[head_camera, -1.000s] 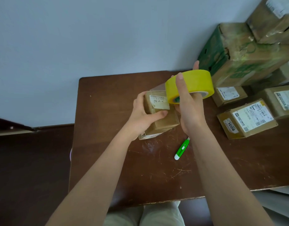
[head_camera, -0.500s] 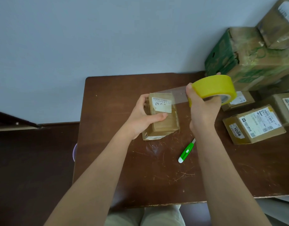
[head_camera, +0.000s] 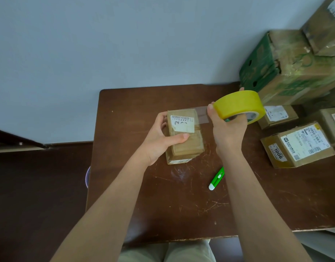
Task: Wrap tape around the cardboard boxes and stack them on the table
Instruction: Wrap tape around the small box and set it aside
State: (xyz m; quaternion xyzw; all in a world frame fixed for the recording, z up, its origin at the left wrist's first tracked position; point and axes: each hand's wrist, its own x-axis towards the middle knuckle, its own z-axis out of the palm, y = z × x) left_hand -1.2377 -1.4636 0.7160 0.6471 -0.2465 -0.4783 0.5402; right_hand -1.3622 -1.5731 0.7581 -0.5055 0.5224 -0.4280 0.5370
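head view: left hand (head_camera: 159, 138) grips a small cardboard box (head_camera: 184, 137), thumb laid across its top face below a white label (head_camera: 182, 124), fingers curled round the far left side. the box sits on the dark brown worktop (head_camera: 136, 195), near its middle, long side running away from the person. right hand (head_camera: 228, 129) holds a yellow tape roll (head_camera: 238, 104) lifted just right of the box, thumb pressed against the roll's near edge and a fingertip showing over its far rim. a clear strip of tape (head_camera: 201, 114) stretches from the roll to the far right corner of the box, where it is stuck down. a green and white utility knife (head_camera: 216, 179) lies on the worktop near the right forearm, apart from the box. further right, a labelled box marked 1006 (head_camera: 297, 146) rests on the worktop, with a smaller labelled box (head_camera: 276, 116) behind it and another partly cut off at the right edge. behind those stands a large green printed carton (head_camera: 287, 70) with a brown box (head_camera: 325, 29) on top. pale wall (head_camera: 125, 44) runs behind the worktop.
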